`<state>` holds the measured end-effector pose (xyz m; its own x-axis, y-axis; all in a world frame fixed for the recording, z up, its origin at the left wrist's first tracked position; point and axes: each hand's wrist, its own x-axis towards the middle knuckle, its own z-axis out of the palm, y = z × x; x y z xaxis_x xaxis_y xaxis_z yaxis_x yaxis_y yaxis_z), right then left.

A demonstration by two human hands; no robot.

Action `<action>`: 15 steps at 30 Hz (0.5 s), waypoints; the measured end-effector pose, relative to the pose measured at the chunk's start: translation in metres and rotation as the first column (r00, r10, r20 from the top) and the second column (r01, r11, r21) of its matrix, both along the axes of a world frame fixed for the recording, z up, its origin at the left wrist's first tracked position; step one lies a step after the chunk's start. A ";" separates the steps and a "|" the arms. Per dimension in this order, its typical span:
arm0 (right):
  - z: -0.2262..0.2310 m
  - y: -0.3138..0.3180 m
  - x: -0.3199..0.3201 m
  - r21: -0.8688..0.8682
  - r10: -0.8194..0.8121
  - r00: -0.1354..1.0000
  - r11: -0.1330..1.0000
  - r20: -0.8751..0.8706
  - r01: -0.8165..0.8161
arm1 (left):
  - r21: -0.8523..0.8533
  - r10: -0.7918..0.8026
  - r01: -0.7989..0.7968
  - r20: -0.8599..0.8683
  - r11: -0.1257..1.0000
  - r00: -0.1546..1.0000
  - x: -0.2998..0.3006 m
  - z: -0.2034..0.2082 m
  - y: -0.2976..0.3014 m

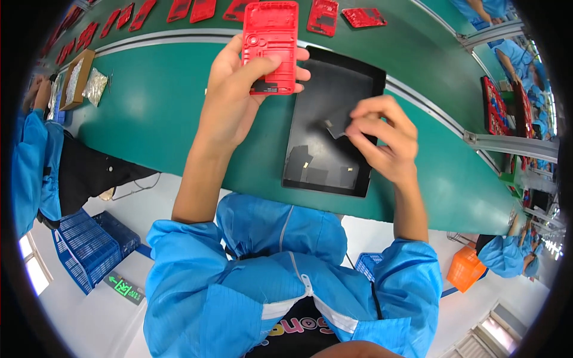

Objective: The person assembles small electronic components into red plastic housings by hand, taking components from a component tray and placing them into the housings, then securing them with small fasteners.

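My left hand (234, 80) grips a red plastic phone housing (271, 36), its ribbed inner side facing me and the thumb lying across it. Above a shallow black tray (296, 119), my right hand (388, 134) pinches a small thin dark piece (336, 130) between thumb and fingers; a pale tab shows at its end. Motion blurs the piece, so its exact kind is unclear. Inside the tray, near its front end, lie a few similar flat dark pieces (317, 175) with little light tabs.
Several red housings (323, 17) lie along the far green belt, behind a metal rail (430, 109). At the left, a cardboard box (77, 77) and a clear plastic bag (95, 87) rest on the green table (149, 113). People in blue sit at both sides. Blue crates (89, 244) and an orange crate (467, 268) stand below.
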<state>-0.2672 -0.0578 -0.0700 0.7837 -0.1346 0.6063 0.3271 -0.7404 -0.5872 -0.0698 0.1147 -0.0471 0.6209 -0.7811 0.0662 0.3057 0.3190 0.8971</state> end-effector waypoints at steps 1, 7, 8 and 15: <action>0.009 -0.003 -0.003 -0.043 -0.023 0.998 0.999 0.064 0.026 | -0.013 -0.034 0.034 0.010 0.999 0.999 0.000 0.009 -0.006; 0.052 -0.020 0.002 -0.148 -0.013 0.947 0.987 0.322 0.064 | -0.255 -0.135 0.122 -0.033 0.959 0.990 -0.014 0.054 -0.042; 0.060 -0.022 0.002 -0.126 -0.028 0.937 0.989 0.347 0.076 | -0.254 -0.126 0.119 -0.014 0.960 0.992 -0.018 0.059 -0.048; 0.097 -0.026 0.009 0.048 -0.093 0.798 0.996 0.595 0.081 | -0.289 -0.165 0.196 0.129 0.937 0.978 -0.034 0.081 -0.070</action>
<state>-0.2587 -0.0838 0.0270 0.2526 -0.2008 0.9465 0.5521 -0.7735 -0.3114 -0.1039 0.0449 0.0341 0.4494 -0.8139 0.3683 0.2959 0.5246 0.7983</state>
